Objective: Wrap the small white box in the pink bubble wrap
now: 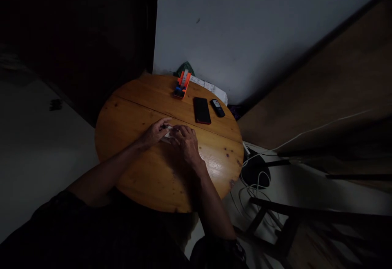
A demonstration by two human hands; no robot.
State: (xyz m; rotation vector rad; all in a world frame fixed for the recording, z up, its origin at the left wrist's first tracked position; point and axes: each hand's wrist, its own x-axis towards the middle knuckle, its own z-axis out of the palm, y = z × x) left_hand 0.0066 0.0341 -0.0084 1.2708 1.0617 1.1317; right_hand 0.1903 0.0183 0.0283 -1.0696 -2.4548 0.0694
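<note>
Over the middle of the round wooden table [122, 116], both hands meet at a small, pale, paper-like piece [167, 134]. My left hand [155, 132] has its fingers closed on the piece's left side. From the right, my right hand [186, 139] bends its fingers down over the other side, thumb and fingertips pressed near it. Dim light and the fingers hide much of the piece, so its exact kind cannot be made out.
Beyond my hands lie a dark smartphone [201, 110] and a small keypad phone [217, 108]. An orange tape dispenser [183, 83] stands at the far edge, near printed paper [211, 87] and a green bag [185, 68] by the wall. Loose cables [259, 185] lie on the floor at right.
</note>
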